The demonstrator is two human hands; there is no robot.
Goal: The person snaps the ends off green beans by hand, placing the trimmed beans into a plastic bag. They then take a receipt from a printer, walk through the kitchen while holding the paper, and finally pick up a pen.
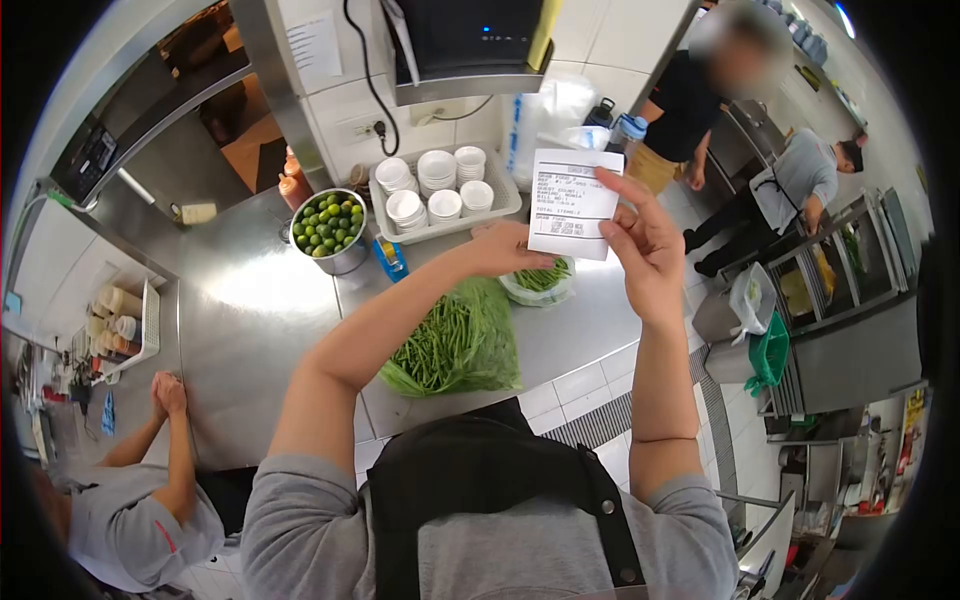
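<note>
A white printed receipt (572, 205) is held up over the steel counter. My right hand (643, 235) pinches its right edge between thumb and fingers. At the lower left edge of the paper is my left hand (510, 252), its fingers partly behind the receipt, so its grip is hard to see. Below my left forearm lies a clear green bag of green beans (445, 340). A smaller bag of green beans (541, 280) sits just under the receipt.
On the counter (240, 350) stand a metal pot of limes (328, 225) and a white basket (500, 215) of stacked small cups. Co-workers stand at the lower left (140, 520) and upper right (680, 120), and one bends (795, 190) over shelves at the right.
</note>
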